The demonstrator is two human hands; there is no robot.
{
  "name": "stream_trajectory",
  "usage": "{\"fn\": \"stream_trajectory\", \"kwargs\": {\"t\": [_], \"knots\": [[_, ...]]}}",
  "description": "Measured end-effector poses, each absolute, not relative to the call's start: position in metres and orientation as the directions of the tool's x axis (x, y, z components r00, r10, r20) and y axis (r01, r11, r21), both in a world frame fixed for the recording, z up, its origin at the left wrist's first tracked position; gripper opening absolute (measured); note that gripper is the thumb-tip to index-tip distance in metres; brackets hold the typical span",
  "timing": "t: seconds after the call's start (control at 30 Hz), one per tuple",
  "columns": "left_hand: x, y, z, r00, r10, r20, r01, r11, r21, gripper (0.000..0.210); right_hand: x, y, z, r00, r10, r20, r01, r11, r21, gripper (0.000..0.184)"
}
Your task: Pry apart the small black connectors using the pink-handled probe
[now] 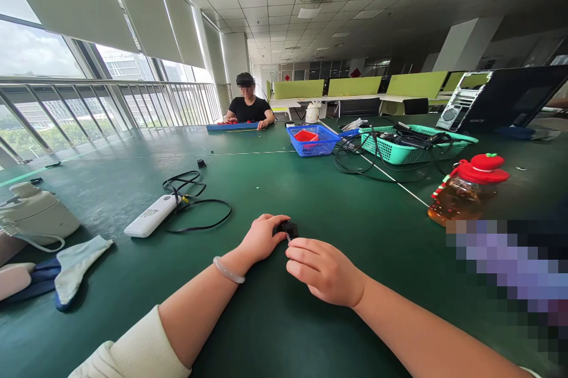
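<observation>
In the head view a small black block-like part [290, 229] sits low over the green table [248, 330]. My left hand [261, 237] grips it from the left, fingers curled round its far side and thumb along the near side. My right hand [326, 268] is closed in a pinch at the near edge of that part. A thin, light-coloured bit shows at its fingertips, too small to name. The exact kind of the black part cannot be made out, since fingers cover much of it.
A white power bank [153, 215] with a black cable [208, 227] lies left. Blue basket [314, 141], cable-filled green basket [399, 150] and red-lidded bottle [465, 189] stand right. A cloth [77, 265] lies far left. Another person [248, 105] sits across with a blue tray [233, 126].
</observation>
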State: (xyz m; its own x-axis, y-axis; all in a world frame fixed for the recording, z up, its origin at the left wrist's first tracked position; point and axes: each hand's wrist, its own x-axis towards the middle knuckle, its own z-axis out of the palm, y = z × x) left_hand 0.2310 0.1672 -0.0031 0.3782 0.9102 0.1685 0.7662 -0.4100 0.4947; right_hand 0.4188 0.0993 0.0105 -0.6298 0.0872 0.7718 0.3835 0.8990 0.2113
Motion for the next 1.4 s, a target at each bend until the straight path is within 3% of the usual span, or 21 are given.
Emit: {"fn": "stream_trajectory", "kwargs": {"t": [1.13,1.4], "knots": [[0.2314,0.1682,-0.0045,0.386,0.904,0.183,0.764,-0.424,0.486,0.044,0.4175,0.0979,0.0054,-0.753,0.15,0.64,0.368,0.903,0.221,0.023],[0.2316,0.1675,-0.003,0.38,0.908,0.175,0.77,-0.416,0.484,0.044,0.4182,0.0995,0.0053,-0.721,0.138,0.679,0.355,0.915,0.191,0.024]]}}
